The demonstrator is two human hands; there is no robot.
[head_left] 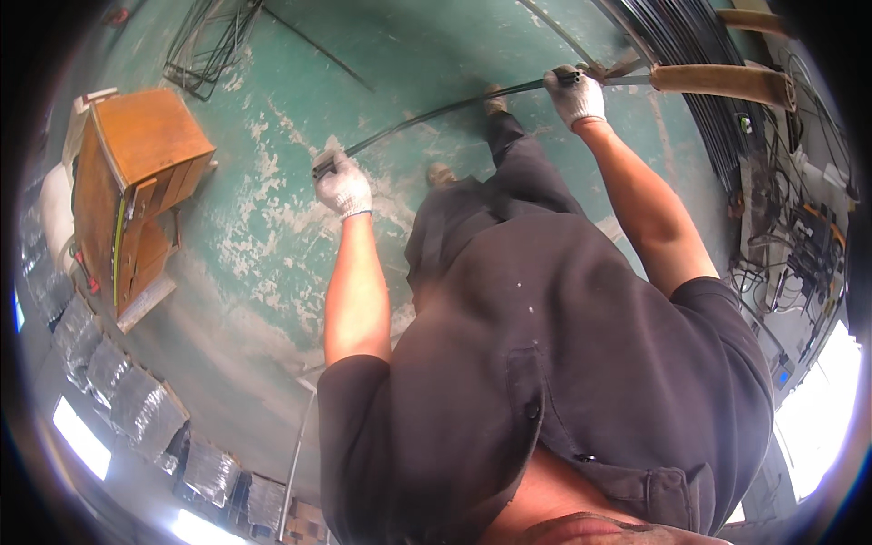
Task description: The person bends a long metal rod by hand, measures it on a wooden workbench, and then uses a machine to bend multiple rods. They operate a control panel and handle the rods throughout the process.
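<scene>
Both my hands wear white knit gloves and hold thin dark metal tubes (pixel 436 113) that span between them in front of my legs. My left hand (pixel 343 186) is closed round the left end of the tubes. My right hand (pixel 576 98) grips the other end, farther forward, where open tube ends show above the fingers. How many tubes there are cannot be made out. Close to my right hand is a rack arm wrapped in brown padding (pixel 724 85).
A bundle of long black bars (pixel 699 100) lies on the rack at right. An orange-brown wooden cabinet (pixel 154 136) stands at left. Bent wire frames (pixel 213 45) rest on the worn green floor (pixel 263 227). Plastic-wrapped stacks (pixel 141 413) line the lower left; cables and equipment (pixel 804 245) crowd the right.
</scene>
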